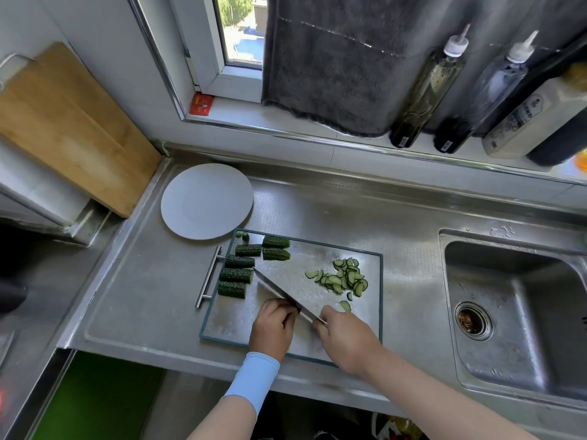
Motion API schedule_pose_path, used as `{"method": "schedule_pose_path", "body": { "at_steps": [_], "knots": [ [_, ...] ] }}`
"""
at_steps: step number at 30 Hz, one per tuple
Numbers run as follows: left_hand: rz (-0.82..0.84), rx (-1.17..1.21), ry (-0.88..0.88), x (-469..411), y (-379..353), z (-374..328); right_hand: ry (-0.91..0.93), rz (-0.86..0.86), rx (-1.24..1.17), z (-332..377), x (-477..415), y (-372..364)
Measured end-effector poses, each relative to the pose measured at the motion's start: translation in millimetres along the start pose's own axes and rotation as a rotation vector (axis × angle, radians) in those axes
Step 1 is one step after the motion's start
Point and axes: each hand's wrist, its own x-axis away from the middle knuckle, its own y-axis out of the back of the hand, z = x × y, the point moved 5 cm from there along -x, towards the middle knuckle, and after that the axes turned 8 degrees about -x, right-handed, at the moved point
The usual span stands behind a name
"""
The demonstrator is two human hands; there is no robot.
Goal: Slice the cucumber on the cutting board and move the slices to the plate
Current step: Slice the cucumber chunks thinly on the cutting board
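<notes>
Right hand [346,338] grips the knife [288,294], left hand [273,325] curls beside the blade, its hold hidden; cucumber chunks [236,274] and slices [343,279] lie on the board [311,252], so guide thin cuts against tucked knuckles.

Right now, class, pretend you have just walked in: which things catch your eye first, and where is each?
The long knife, held in the right hand, slants across the cutting board beside the left hand. Dark green cucumber chunks line the board's left side, and a pile of thin slices lies at its right. The white plate beyond the board's far left corner holds no slices.
</notes>
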Motion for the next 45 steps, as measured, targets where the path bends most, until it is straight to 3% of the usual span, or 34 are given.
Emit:
{"method": "schedule_pose_path", "body": {
  "at_steps": [45],
  "knots": [
    [-0.023,0.034,0.005,2,-1,4,-0.031,0.015,-0.049,-10,15,5]
  ]
}}
